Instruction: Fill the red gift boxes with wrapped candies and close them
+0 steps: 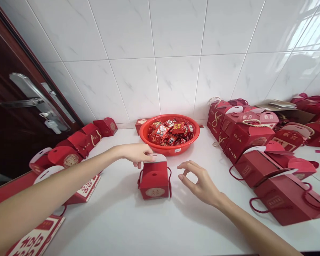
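A small red box [154, 177] with a pale round emblem and dark red cord handles stands on the white table [138, 227], in front of a red basket [169, 151] of wrapped sweets [172, 133]. The box's pale rounded back flap stands up, and my left hand [140, 154] pinches that flap's left part between thumb and fingers. To the right of the box is my right hand [198, 179], holding nothing, its thumb and fingers curved and apart. It does not touch the box.
Many red gift boxes [252, 137] with cords crowd the right side. More red boxes [69, 156] line the left, beside a dark door [8, 124] with a handle and keys. A small red box [140, 124] sits behind the basket, near the tiled wall [176, 85].
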Available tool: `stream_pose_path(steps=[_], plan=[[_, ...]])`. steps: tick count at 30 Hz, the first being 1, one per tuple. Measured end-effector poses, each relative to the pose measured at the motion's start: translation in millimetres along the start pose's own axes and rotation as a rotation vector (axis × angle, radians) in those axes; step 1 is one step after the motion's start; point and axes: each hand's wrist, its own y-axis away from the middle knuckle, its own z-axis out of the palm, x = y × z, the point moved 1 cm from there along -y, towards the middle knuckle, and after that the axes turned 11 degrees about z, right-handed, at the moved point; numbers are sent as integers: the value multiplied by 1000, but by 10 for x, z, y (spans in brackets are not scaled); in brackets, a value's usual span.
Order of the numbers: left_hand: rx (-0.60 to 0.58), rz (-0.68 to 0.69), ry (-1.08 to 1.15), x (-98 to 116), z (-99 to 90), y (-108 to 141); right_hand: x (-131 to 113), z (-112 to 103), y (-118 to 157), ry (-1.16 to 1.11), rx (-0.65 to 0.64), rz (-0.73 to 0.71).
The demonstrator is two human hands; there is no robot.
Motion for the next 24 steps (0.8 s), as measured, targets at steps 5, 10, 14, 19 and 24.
stream_pose_path(steps=[5, 10, 14, 19, 24], plan=[[121, 180, -69, 286, 121, -122, -98, -48, -122, 2, -12, -60], [239, 240, -101, 431, 159, -248, -110, -207, -207, 106, -90, 60], [306, 277, -144, 448, 219, -326, -142, -343, -174, -74, -209, 54], [380, 236, -263, 451, 306, -375, -142, -348, -110, -185, -308, 92], [472, 83, -336, 522, 446, -390, -129, -205, -52, 31, -248, -38]])
